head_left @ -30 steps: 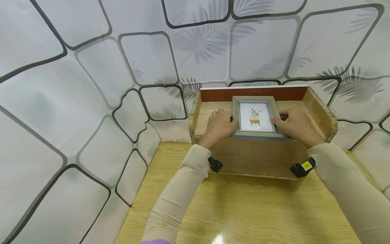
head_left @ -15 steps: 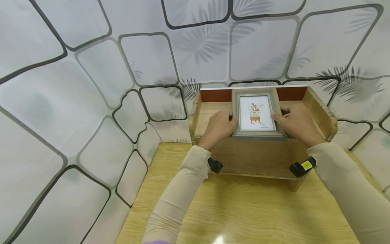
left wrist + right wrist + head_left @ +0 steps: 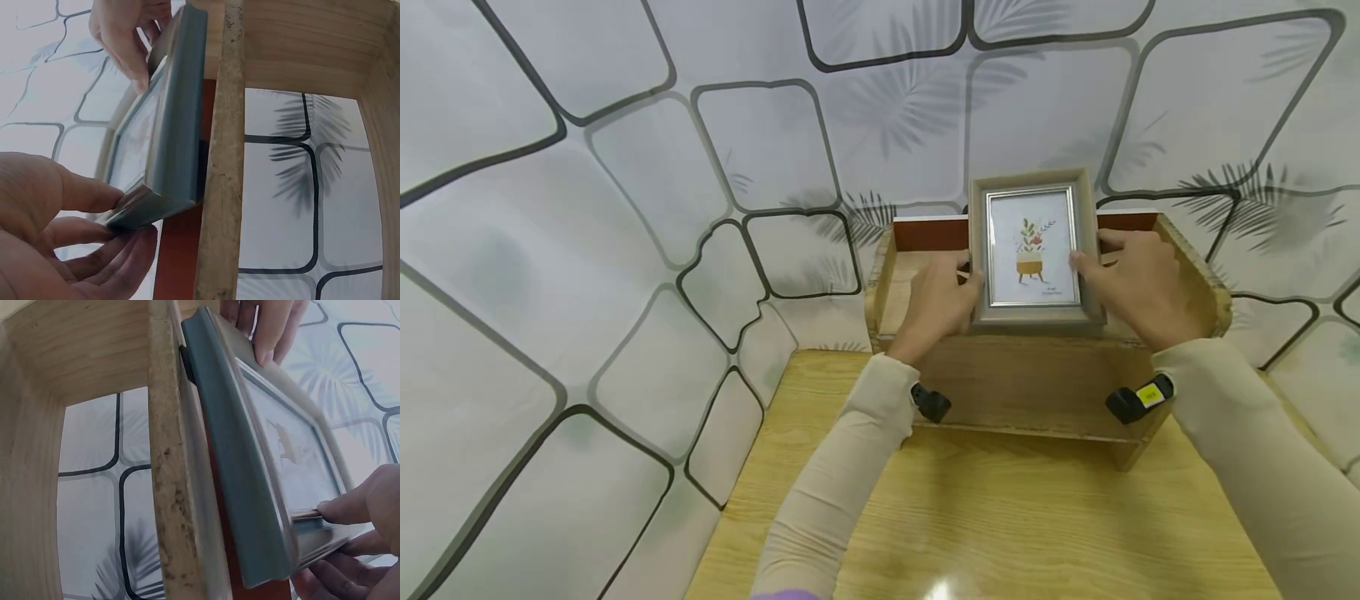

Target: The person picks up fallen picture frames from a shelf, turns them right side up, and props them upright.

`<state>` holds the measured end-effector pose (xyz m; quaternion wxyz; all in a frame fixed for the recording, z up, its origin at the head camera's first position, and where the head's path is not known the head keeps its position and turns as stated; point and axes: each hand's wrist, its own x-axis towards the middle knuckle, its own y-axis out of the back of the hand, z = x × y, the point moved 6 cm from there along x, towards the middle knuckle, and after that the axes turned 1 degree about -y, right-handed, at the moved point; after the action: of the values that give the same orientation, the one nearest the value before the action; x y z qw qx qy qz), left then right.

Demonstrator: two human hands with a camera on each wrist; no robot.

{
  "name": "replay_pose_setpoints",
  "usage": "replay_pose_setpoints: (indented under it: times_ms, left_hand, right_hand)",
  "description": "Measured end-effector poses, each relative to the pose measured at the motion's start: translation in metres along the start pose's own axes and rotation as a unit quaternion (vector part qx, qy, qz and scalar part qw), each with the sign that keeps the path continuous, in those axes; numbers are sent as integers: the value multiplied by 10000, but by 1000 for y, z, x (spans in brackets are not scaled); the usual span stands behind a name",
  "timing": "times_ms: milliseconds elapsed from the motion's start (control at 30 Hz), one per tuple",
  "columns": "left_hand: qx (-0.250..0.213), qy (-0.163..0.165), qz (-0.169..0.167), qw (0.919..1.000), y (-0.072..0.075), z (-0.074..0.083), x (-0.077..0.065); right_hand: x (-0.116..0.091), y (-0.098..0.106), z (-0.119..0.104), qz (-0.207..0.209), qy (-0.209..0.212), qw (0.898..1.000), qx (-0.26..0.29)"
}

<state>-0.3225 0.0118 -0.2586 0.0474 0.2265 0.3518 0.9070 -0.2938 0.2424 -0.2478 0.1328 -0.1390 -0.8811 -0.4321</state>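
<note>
From the left, we see the patterned wall covering (image 3: 625, 250) running down to the desk (image 3: 970, 517), whose far left corner lies beside a wooden shelf (image 3: 1022, 387) standing near the far edge. A left hand (image 3: 942, 300), in a cream sleeve (image 3: 827, 467) with a black wrist device (image 3: 931, 402), pinches the left side of a picture frame (image 3: 1032, 317), thumb to the front and fingers behind. The frame leans back at the front edge of the shelf's upper tier, near its middle, its top higher than the shelf's back edge in the head view; we cannot tell whether its bottom touches the wood. Inside it we see a print (image 3: 1032, 250) of a potted plant. A right hand (image 3: 1142, 287) clamps the right side likewise, thumb in front, beside the shelf's right end panel (image 3: 1202, 279).
</note>
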Motion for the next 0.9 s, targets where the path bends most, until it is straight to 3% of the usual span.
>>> replay_pose_setpoints:
  times_ms: [500, 733, 900]
  left_hand:
    - [-546, -93, 927, 9942, 9, 8, 3]
    - [-969, -161, 1070, 9894, 6, 6, 5]
    - [-980, -132, 1071, 9893, 5, 4, 7]
  right_hand:
    - [4, 4, -3, 1427, 91, 9865, 801]
    - [4, 2, 1, 1899, 171, 9744, 1188]
    - [2, 1, 1, 2033, 224, 9711, 1234]
